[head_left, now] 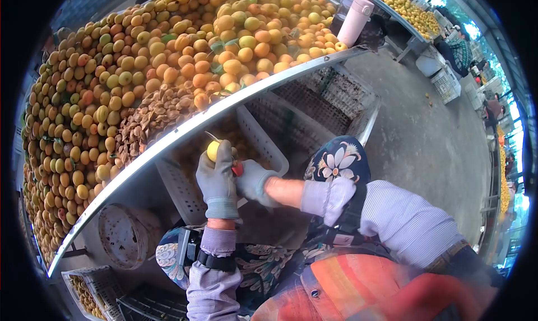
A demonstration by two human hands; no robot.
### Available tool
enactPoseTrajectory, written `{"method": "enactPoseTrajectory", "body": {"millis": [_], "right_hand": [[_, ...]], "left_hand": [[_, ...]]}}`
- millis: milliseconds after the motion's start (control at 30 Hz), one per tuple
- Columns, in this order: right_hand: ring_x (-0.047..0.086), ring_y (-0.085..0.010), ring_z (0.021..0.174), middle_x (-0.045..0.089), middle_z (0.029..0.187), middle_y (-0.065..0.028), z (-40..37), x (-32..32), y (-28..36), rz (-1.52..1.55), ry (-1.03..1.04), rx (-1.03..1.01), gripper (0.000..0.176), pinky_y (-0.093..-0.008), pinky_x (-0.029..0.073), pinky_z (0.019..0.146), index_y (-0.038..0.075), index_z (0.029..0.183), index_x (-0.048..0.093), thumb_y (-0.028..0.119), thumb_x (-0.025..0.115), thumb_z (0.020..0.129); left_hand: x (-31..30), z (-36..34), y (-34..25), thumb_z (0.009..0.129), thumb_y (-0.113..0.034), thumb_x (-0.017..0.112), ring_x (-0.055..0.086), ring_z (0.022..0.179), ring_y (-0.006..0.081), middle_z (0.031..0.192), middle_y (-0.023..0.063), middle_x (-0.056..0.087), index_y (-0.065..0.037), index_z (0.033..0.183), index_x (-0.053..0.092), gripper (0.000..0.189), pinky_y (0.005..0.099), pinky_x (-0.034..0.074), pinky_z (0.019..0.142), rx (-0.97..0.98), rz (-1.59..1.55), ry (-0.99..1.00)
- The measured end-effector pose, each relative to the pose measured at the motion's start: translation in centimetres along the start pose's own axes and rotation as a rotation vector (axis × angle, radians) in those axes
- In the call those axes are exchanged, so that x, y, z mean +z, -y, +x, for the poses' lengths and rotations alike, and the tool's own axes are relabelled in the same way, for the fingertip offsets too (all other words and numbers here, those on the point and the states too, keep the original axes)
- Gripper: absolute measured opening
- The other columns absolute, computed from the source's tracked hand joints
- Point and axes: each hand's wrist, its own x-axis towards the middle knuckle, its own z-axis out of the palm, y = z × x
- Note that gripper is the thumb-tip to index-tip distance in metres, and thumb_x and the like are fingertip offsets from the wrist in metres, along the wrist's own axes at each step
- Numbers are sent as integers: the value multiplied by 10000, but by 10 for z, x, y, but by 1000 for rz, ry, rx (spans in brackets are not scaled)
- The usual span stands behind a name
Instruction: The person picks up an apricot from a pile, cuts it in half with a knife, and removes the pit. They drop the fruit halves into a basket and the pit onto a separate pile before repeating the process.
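Observation:
My left hand point(217, 178), in a grey glove, grips a yellow apricot point(213, 150) in its fingertips, just below the table's metal edge. Right beside it, my gloved right hand point(255, 181) is closed around a small tool with a red handle point(238, 168). A thin, curved metal tip point(212, 136) shows at the top of the apricot; the rest of the tool is hidden by my left fingers. Under both hands stands a white perforated crate point(263, 139) with apricot-coloured pieces inside.
Apricots point(185, 46) cover the sloping table, with a heap of brown pits point(157, 115) near its metal rim point(188, 129). A pink bottle point(356, 21) stands at the table's right end. A stained bucket point(126, 234) sits below, left. Another person point(457, 52) is far right.

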Motion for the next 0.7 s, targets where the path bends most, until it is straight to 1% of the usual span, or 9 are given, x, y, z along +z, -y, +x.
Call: {"method": "enactPoseTrajectory", "body": {"millis": [33,100,133,233,267,367,467,633,700], "right_hand": [[592,-185,626,643,750,-78,-10,-11,16,-1,-1,2,220,-318,477,571,35,950,639,230,593,859],[434,-83,473,522,631,14,-45,-38,69,325,375,371,132,-265,357,416,71,843,596,201,581,863],[337,-30,425,433,587,59,-49,-40,68,484,420,353,119,-214,266,375,117,777,531,174,577,870],[347,-24,418,442,579,64,-52,-52,70,724,578,401,103,-193,264,373,123,782,526,142,572,872],[342,-16,409,426,558,76,-49,-51,65,529,594,287,124,-174,244,369,136,767,521,144,583,874],[341,-18,410,405,539,78,-51,-50,65,531,597,277,149,-181,244,371,137,767,530,165,604,894],[342,-26,408,404,546,77,-47,-49,55,603,661,281,121,-187,249,374,125,802,543,161,602,900],[344,-33,406,418,564,64,-57,-54,62,635,604,277,80,-190,257,373,106,879,549,166,597,903],[344,-34,401,427,569,57,-63,-56,72,594,546,281,81,-192,261,369,101,911,552,170,595,902]], "left_hand": [[0,0,-1,897,-283,660,595,717,90,840,62,654,9,1048,586,337,211,486,631,6,6,37],[-1,-2,-10,904,-271,649,601,728,96,852,68,656,11,1055,583,327,217,493,644,3,1,79],[-1,-3,-13,911,-260,638,608,739,103,864,74,657,12,1062,580,316,222,500,656,-3,-4,121],[-3,-3,-18,897,-353,644,576,742,98,896,55,631,-5,1100,567,410,228,472,634,-19,-116,240],[-3,-7,-23,899,-378,637,576,761,101,928,60,638,-6,1126,562,442,235,480,644,-21,-120,263],[-11,-4,-26,874,-462,632,621,880,169,985,92,651,-13,1175,549,547,290,503,747,2,-37,342],[-12,-4,-19,912,-339,627,621,897,154,1023,122,647,12,1206,528,468,278,514,788,143,-146,446],[-11,-7,-25,909,-355,628,605,946,161,1084,123,627,-1,1268,486,524,273,512,787,158,-97,539],[-4,-13,-30,904,-338,639,609,959,169,1096,126,620,-13,1296,459,540,269,514,803,-24,-223,401]]}}
